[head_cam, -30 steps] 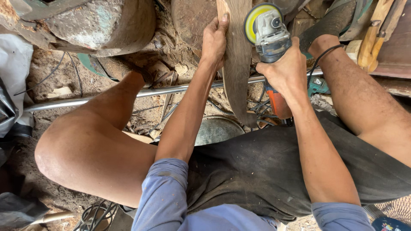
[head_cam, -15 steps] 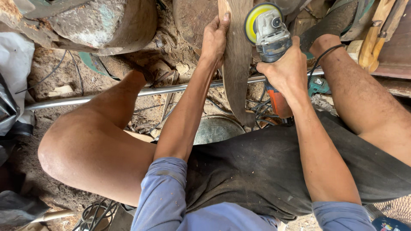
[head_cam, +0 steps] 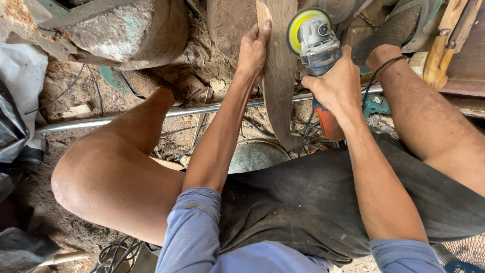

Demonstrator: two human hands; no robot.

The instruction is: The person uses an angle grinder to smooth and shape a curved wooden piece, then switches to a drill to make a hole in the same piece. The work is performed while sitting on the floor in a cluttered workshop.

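My left hand grips the left edge of a long, curved wooden plank that stands on end between my knees. My right hand holds an angle grinder with a grey head, an orange handle and a yellow disc. The yellow disc presses against the plank's right side near its top. The grinder's black cord loops over my right shin. The plank's lower end rests near my dark shorts.
A metal pipe runs across the dirt floor under my legs. A large rusty drum lies at upper left. A metal bowl sits below the plank. Wooden pieces lean at upper right; black plastic lies at left.
Both hands and the grinder have stayed on the plank; the view has shifted only slightly.
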